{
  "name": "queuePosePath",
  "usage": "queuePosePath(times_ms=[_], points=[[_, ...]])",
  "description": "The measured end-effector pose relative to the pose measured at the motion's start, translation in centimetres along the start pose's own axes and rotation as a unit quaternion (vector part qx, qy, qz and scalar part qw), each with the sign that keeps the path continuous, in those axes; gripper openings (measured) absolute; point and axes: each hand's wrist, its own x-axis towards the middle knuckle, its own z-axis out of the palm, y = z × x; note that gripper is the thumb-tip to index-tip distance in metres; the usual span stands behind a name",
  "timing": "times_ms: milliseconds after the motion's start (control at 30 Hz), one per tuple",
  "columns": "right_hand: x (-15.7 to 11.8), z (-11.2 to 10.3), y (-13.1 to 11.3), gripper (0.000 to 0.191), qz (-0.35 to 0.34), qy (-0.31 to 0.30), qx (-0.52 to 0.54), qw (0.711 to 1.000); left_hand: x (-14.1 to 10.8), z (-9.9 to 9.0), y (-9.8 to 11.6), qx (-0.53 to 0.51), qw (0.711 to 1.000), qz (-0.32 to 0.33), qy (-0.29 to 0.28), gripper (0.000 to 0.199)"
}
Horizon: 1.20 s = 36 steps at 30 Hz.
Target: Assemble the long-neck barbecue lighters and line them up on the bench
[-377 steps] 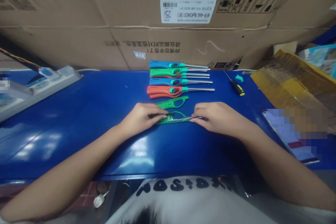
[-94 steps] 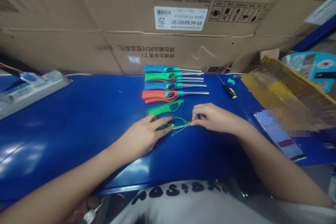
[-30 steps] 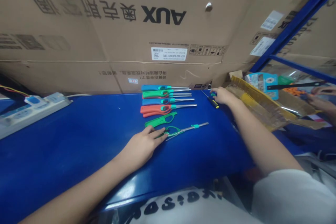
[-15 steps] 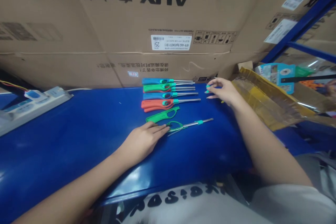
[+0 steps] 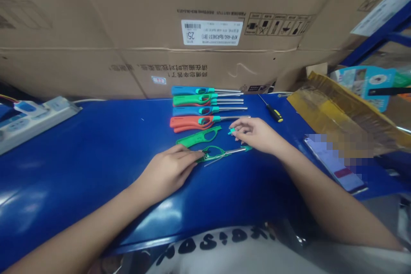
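My left hand [image 5: 170,165] is closed over the handle end of an opened green gas lighter [image 5: 215,149], pressing it on the blue tabletop. Its inner parts and a thin wire show, and its metal tube points right, with a teal collar partly behind my right hand. Between thumb and fingertips of my right hand [image 5: 258,135] is a small teal plastic piece [image 5: 232,130], held just above that tube. Beyond the opened lighter lies a loose green handle shell [image 5: 199,138]. Farther back, several assembled lighters are lined up, among them a red one [image 5: 192,122] and a blue one [image 5: 189,111].
A yellow-black screwdriver [image 5: 273,112] lies at the back right. A phone [image 5: 327,160] rests near my right forearm, before a taped carton [image 5: 340,111]. At left is a white power strip [image 5: 41,122]. A large cardboard box [image 5: 135,21] walls off the back.
My right hand has come left and nearer, from beside the screwdriver to over the tube, carrying the teal piece. The left hand keeps its hold. The camera view has shifted, showing the phone.
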Motion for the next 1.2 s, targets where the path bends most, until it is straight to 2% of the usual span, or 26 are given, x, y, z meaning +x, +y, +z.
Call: queuePosePath(times_ms=[100, 167, 300, 400, 500, 767, 867, 1033, 1200], points=[[0.3, 0.0, 0.8, 0.020, -0.008, -0.002, -0.037, 0.999, 0.0, 0.0, -0.1, -0.008, 1.000, 0.003, -0.003, 0.031], [0.3, 0.1, 1.2, 0.023, -0.039, 0.016, -0.085, 0.995, 0.0, 0.0, -0.1, -0.010, 1.000, 0.005, -0.004, 0.030], [0.4, 0.1, 1.7, 0.024, -0.113, 0.032, -0.218, 0.969, 0.0, 0.0, -0.1, -0.014, 1.000, 0.013, 0.002, 0.030], [0.3, -0.3, 1.6, 0.021, -0.132, 0.032, -0.279, 0.951, -0.1, -0.1, -0.2, -0.009, 1.000, 0.015, 0.004, 0.030], [0.1, -0.9, 1.3, 0.022, -0.132, 0.030, -0.294, 0.946, -0.1, -0.1, -0.3, -0.001, 1.000, 0.020, 0.005, 0.030], [0.1, -1.2, 1.8, 0.018, -0.152, -0.027, -0.324, 0.933, 0.0, 0.0, -0.2, 0.008, 1.000, 0.025, 0.006, 0.030], [0.1, -1.1, 1.8, 0.012, -0.160, -0.025, -0.327, 0.931, 0.0, 0.0, -0.1, 0.001, 1.000, 0.021, 0.001, 0.030], [0.0, -1.2, 1.3, 0.006, -0.185, -0.006, -0.379, 0.907, 0.0, 0.2, -0.3, -0.003, 1.000, 0.028, 0.001, 0.031], [-0.2, -1.1, 1.0, 0.011, -0.240, -0.022, -0.333, 0.912, 0.1, 0.0, -0.1, -0.010, 1.000, 0.024, -0.010, 0.032]])
